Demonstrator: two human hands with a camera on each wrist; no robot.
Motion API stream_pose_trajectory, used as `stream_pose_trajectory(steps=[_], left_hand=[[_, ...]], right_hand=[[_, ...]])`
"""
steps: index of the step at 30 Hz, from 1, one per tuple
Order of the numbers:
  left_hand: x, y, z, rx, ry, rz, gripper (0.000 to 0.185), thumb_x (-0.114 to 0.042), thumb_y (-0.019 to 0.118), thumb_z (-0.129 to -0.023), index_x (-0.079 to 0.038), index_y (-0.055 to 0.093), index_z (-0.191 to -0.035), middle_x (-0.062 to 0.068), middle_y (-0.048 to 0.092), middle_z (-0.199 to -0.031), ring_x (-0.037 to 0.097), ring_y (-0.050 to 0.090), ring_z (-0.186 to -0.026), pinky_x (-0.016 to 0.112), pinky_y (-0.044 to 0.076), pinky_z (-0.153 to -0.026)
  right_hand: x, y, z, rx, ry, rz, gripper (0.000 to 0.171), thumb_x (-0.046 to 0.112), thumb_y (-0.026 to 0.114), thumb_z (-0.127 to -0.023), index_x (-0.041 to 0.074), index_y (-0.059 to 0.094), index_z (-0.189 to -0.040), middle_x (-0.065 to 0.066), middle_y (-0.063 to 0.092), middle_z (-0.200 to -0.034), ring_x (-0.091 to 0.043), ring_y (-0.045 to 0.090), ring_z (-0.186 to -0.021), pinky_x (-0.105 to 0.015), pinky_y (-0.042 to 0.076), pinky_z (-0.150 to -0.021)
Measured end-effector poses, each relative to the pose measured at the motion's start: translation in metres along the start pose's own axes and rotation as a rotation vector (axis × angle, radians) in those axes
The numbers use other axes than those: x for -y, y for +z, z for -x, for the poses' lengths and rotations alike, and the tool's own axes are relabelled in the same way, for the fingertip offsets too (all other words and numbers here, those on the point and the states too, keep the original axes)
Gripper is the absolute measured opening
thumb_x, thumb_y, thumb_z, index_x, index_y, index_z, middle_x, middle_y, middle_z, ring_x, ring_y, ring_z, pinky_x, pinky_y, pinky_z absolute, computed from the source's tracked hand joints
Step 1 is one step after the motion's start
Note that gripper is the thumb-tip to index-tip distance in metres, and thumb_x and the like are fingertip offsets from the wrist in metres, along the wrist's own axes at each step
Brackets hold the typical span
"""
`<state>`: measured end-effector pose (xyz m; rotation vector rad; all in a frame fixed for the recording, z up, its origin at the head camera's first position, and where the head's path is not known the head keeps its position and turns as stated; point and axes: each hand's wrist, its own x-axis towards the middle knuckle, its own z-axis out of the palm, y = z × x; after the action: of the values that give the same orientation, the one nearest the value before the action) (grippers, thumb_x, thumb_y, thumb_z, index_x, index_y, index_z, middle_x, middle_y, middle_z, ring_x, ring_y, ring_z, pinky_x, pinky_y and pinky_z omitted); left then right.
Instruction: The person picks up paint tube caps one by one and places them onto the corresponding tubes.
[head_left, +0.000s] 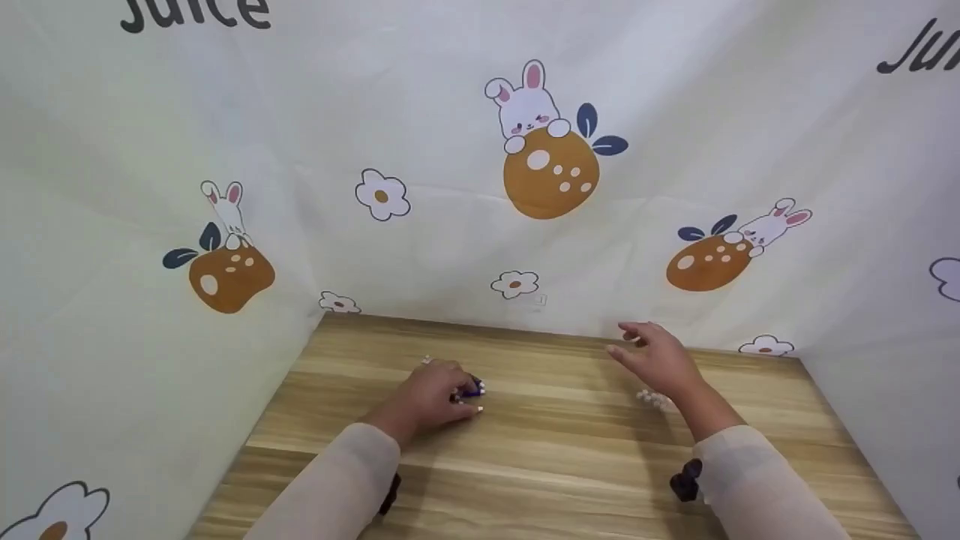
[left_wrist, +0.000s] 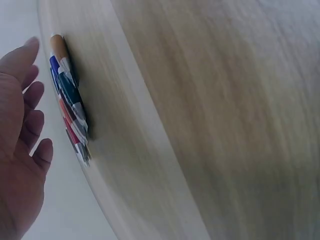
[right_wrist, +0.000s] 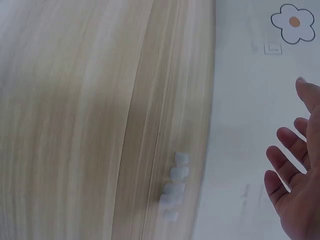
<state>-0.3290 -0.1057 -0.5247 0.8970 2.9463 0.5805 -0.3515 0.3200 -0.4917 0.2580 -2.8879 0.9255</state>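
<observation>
My left hand (head_left: 429, 394) hovers over a small bunch of pens (head_left: 475, 388) on the wooden table. In the left wrist view its fingers are loosely bent with nothing between them, beside the pens (left_wrist: 69, 92), whose barrels show orange, blue, dark green and red. The hand hides most of the bunch in the head view. My right hand (head_left: 660, 360) is raised near the back of the table, fingers spread and holding nothing. Several small white cube-like pieces (right_wrist: 174, 187) lie clustered on the tabletop; in the head view, the cluster (head_left: 652, 399) sits beside the right wrist.
The wood-grain table (head_left: 555, 450) ends at a pale cloth backdrop (head_left: 442, 247) printed with rabbits, oranges and flowers, which also rises at both sides. A small whitish bit (head_left: 426, 360) shows just behind the left hand. Dark wrist mounts (head_left: 686, 480) sit under the sleeves.
</observation>
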Motion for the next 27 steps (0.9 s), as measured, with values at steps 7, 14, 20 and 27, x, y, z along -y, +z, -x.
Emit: stream_pose_trajectory(steps=[7,14,20,27], left_hand=[[0.002,0.001,0.003,0.046,-0.003,-0.057,0.032,-0.041,0.085,-0.092,-0.018,0.08,-0.113,-0.001,0.071,-0.107,0.018,0.064,-0.101,0.044,0.054,-0.096],[0.002,0.005,-0.003,0.121,-0.037,-0.126,0.027,-0.044,0.082,-0.094,-0.026,0.082,-0.114,-0.005,0.072,-0.113,0.019,0.066,-0.108,0.045,0.054,-0.102],[0.001,0.006,-0.004,0.138,-0.045,-0.147,0.025,-0.043,0.082,-0.094,-0.028,0.083,-0.113,-0.006,0.07,-0.111,0.017,0.065,-0.106,0.043,0.055,-0.1],[0.001,0.006,-0.003,0.137,-0.063,-0.124,0.019,-0.041,0.081,-0.095,-0.027,0.082,-0.108,-0.008,0.067,-0.108,0.015,0.062,-0.103,0.043,0.054,-0.097]], right_hand=[[-0.015,-0.007,0.007,0.043,0.047,-0.034,0.067,0.051,0.073,-0.1,0.009,0.06,-0.15,-0.021,0.064,-0.144,-0.04,0.061,-0.13,-0.06,0.052,-0.108],[-0.041,-0.017,0.016,0.075,0.114,-0.01,0.063,0.049,0.073,-0.1,0.002,0.066,-0.142,-0.022,0.07,-0.134,-0.037,0.065,-0.118,-0.058,0.055,-0.103],[-0.061,-0.023,0.026,0.132,0.173,0.007,0.056,0.041,0.067,-0.105,0.0,0.065,-0.143,-0.023,0.069,-0.136,-0.037,0.067,-0.119,-0.052,0.057,-0.099],[-0.073,-0.029,0.035,0.184,0.241,0.011,0.044,0.021,0.059,-0.104,0.001,0.064,-0.143,-0.025,0.066,-0.141,-0.038,0.064,-0.122,-0.052,0.055,-0.1]])
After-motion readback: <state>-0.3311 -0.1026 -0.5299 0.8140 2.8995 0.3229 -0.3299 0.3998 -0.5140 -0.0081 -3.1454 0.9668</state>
